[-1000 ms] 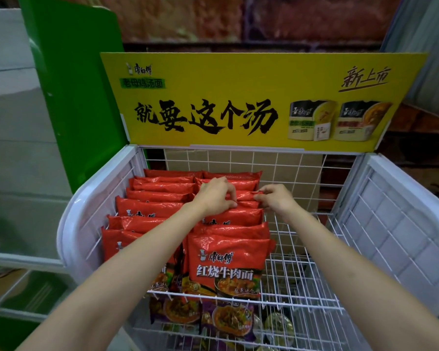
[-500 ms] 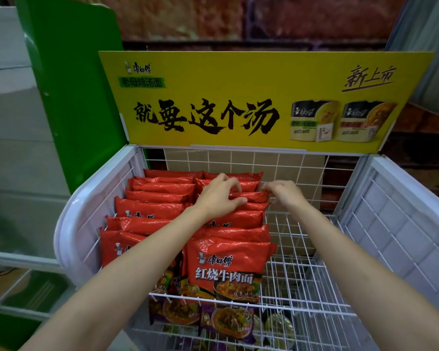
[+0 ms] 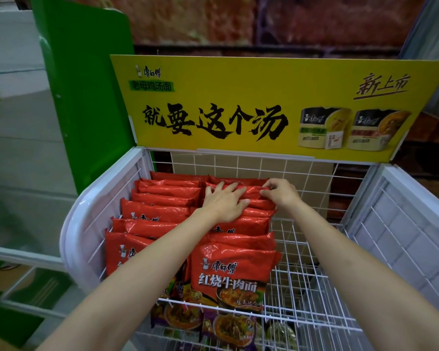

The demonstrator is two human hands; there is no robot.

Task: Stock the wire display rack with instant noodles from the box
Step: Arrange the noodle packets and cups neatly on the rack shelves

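Observation:
Two rows of red instant noodle packets [image 3: 162, 198] stand on edge in the white wire display rack [image 3: 314, 287], one at the left and one in the middle. My left hand [image 3: 223, 201] lies flat with spread fingers on the tops of the rear packets of the middle row [image 3: 238, 269]. My right hand [image 3: 280, 192] pinches the right end of a rear packet in that row. The right third of the rack shelf holds no packets. The box is not in view.
A yellow sign [image 3: 276, 105] stands behind the rack, and a green panel [image 3: 86, 97] rises at its left. White plastic side walls [image 3: 416, 211] bound the shelf. Purple noodle packets [image 3: 228, 328] lie on a lower shelf beneath.
Both hands have slid a little toward the back of the middle row. My left hand has flattened its fingers onto the packet tops.

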